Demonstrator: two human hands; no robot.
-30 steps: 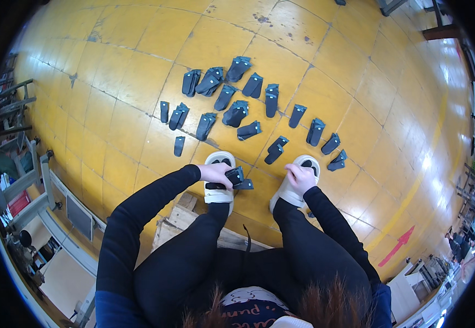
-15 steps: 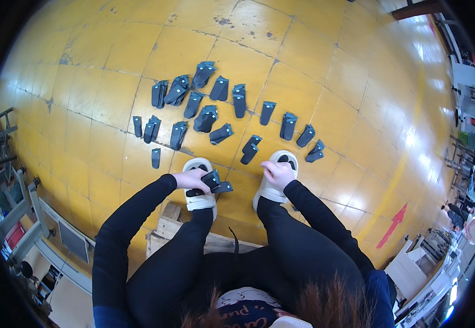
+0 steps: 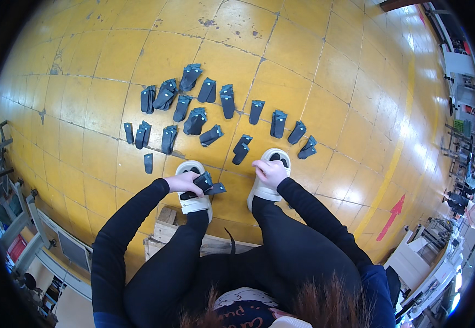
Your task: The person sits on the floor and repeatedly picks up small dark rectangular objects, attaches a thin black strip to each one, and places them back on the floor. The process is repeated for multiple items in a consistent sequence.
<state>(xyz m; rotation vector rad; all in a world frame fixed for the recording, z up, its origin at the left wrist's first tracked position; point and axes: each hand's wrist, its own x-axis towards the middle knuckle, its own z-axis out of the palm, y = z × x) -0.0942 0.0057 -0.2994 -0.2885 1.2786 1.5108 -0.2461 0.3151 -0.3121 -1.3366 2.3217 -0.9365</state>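
Observation:
My left hand (image 3: 184, 182) is closed round a small stack of dark folded socks (image 3: 203, 181) with teal ends, held above my left shoe (image 3: 195, 205). One more dark sock (image 3: 215, 189) sticks out on the right of that stack. My right hand (image 3: 272, 174) hovers over the front of my right shoe (image 3: 264, 191), its fingers curled together; whatever may be between them is hidden. On the floor ahead lie several dark sock piles (image 3: 196, 121), some single and some overlapped, each with a teal end and a small pale label. The nearest to my right hand is an overlapping pair (image 3: 241, 150).
Beneath me is a wooden pallet-like seat (image 3: 166, 223). The floor has yellow tiles (image 3: 281, 49) and a red arrow (image 3: 392, 217) at the right. Metal frames (image 3: 32, 218) stand at the left edge, and a white machine table (image 3: 412, 262) at the lower right.
The whole view has shifted slightly, so the floor piles appear a little farther left. My hands keep nearly the same pose, the left still on its stack.

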